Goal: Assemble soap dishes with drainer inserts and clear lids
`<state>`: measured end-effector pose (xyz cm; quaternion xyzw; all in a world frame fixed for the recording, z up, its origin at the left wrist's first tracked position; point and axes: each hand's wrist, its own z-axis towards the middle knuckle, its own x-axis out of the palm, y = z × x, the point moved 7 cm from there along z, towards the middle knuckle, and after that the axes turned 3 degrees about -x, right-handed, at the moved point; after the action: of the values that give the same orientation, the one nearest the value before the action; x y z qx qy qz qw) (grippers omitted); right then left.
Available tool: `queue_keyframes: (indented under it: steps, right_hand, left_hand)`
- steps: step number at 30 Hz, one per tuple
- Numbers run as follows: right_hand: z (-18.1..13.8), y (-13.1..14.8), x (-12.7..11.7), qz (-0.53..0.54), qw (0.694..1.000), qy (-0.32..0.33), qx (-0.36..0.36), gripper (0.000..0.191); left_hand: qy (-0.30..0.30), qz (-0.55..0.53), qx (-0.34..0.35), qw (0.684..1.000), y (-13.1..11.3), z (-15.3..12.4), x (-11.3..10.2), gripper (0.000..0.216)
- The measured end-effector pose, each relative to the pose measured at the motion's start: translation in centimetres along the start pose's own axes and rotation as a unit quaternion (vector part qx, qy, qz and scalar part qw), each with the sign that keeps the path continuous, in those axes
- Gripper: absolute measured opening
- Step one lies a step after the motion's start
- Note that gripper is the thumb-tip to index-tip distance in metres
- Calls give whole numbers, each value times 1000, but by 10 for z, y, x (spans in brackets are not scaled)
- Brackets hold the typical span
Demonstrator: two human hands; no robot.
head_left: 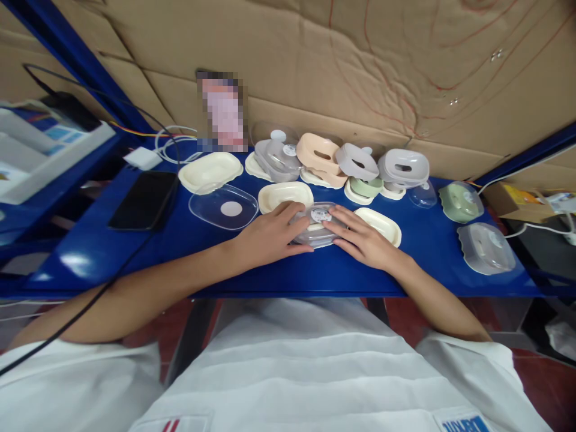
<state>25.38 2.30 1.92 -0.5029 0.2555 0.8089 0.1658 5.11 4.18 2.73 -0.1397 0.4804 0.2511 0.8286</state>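
At the front middle of the blue table, a grey soap box [317, 240] with a clear lid and a round printed label [321, 215] sits between my hands. My left hand [282, 233] grips its left side, thumb at the near edge and fingers over the lid. On the right side, my right hand [362, 236] rests its fingers on the lid's edge, holding the box from that side. Just behind my left hand lies a cream soap box base [286, 195]. Another cream base [381, 224] lies beyond my right hand. A loose clear lid [216, 207] lies flat to the left.
Behind stand peach [318, 153], grey [404, 167] and green [366, 188] soap box parts. Lidded green [461, 202] and grey [486, 247] boxes sit at right. A black phone [143, 201] and white charger [143, 158] lie left; a black cable [101, 291] crosses my left arm.
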Motion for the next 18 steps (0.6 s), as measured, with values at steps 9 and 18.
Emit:
queue_keyframes:
  steps: [9,18]
  right_hand:
    - [1,5,5,-51,998,-12,-24,60]
    - [0,8,6,-93,996,-9,-10,60]
  left_hand:
    - [12,27,32,999,-3,1,-3,50]
    - [8,26,21,999,-5,2,-3,40]
